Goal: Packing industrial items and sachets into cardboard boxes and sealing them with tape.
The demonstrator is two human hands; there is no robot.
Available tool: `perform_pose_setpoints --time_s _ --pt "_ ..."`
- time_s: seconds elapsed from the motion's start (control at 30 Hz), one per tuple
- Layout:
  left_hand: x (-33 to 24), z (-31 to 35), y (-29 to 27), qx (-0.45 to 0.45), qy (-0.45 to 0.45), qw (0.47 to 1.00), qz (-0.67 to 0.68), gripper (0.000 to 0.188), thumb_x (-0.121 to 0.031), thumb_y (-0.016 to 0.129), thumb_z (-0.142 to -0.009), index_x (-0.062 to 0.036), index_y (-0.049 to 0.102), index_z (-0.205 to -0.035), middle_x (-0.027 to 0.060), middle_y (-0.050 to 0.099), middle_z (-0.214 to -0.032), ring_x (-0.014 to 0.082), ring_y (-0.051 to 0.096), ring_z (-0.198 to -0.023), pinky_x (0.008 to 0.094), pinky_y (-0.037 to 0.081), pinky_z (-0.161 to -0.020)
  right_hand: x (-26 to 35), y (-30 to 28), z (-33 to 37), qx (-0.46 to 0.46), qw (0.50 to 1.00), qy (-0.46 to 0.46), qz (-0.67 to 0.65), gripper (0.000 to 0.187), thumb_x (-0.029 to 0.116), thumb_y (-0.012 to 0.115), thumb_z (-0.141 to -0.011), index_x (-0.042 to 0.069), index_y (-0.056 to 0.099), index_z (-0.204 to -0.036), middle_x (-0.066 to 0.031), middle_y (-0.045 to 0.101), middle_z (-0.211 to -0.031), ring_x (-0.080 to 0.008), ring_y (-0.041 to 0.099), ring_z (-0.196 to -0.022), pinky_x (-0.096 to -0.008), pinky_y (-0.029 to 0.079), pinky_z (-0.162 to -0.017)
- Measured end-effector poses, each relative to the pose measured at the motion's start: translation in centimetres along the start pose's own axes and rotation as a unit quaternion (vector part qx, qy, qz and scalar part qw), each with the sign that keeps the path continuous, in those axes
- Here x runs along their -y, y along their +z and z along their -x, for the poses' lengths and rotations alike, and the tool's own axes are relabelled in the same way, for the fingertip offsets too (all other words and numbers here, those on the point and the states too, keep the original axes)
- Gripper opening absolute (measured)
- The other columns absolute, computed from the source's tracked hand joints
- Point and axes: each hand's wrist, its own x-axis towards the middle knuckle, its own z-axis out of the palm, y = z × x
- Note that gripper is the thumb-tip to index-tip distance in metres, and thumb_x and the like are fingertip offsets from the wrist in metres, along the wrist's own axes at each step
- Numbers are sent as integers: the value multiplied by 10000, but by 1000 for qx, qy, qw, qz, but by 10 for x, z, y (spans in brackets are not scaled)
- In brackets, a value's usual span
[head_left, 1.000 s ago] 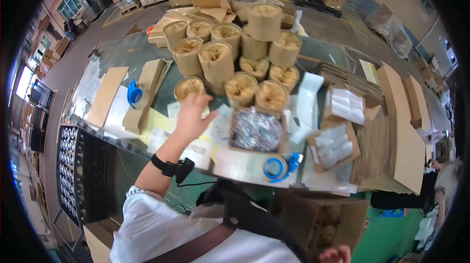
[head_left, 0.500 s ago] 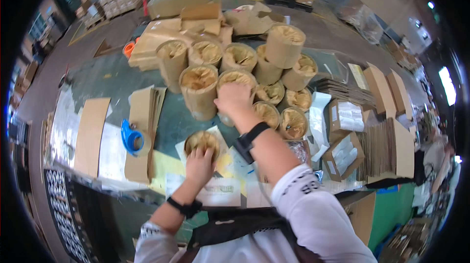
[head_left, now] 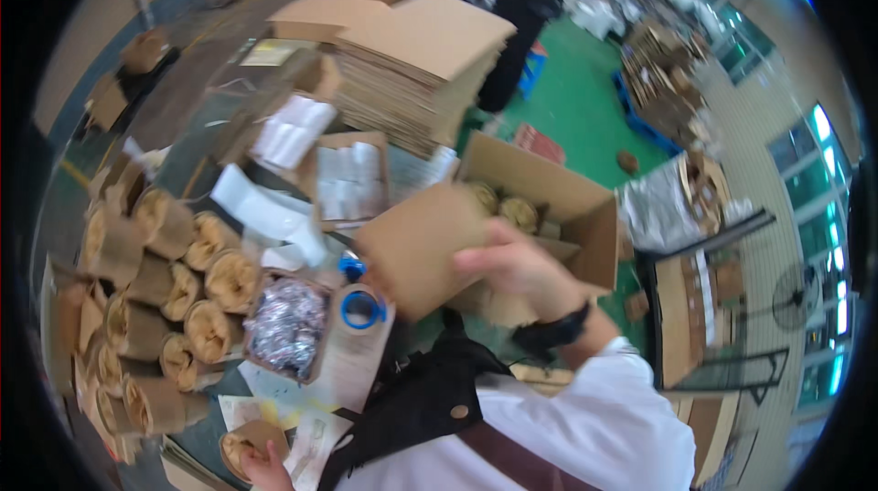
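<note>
Swung the head view rightward, shifting the cluster of paper-stuffed cardboard tubes (head_left: 146, 328) to the left side and a co-worker (head_left: 508, 48) to the upper edge, bringing a caged fan (head_left: 794, 296) into sight. Moved the right hand (head_left: 530, 273) from the cluster to beside the open carton (head_left: 549, 182), now gripping a tilted, blurred cardboard cylinder (head_left: 419, 255). Uncovered the box of crinkled silver film (head_left: 285, 326), largely hidden behind the right arm half a second ago. Shifted the left hand (head_left: 263, 470) and short tube (head_left: 240, 448) to the lower edge.

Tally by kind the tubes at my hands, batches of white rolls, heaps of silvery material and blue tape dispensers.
Tubes at the right hand and left hand: 2
Batches of white rolls: 2
Heap of silvery material: 1
Blue tape dispenser: 1
Total: 6
</note>
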Motion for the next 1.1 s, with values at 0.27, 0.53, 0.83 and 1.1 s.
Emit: perform_pose_setpoints --time_s 0.27,0.53,0.83,1.1 --pt "-183 -4 -60 -37 -150 916 371 587 -412 662 -873 84 543 -1163 176 600 -1136 236 592 -920 343 488 -809 24 -299 124 -226 636 68 735 284 205 747 -664 77 670 -906 -80 637 -935 -248 614 -909 -396 453 -821" --pt "-469 -25 -90 203 223 898 320 427 -124 722 -809 9 542 -1172 98 605 -1072 180 579 -961 304 458 -860 -76 -395 78 34 489 285 824 204 207 652 -729 123 711 -906 -65 660 -1002 -252 625 -978 -363 497 -823" --pt "-715 92 116 487 690 531 75 405 -138 733 -670 -22 566 -1021 178 587 -1027 348 565 -996 407 482 -827 69 -360 170 -343 872 -205 284 361 116 614 -911 33 533 -1252 -91 647 -1089 -149 613 -1000 -285 480 -870" --pt "-722 210 199 408 816 393 -112 317 -102 630 -743 22 578 -1030 164 579 -1028 289 561 -974 379 499 -791 -40 -352 253 -518 805 -76 278 323 116 627 -899 -34 547 -1174 -101 651 -957 -141 613 -890 -265 481 -798"
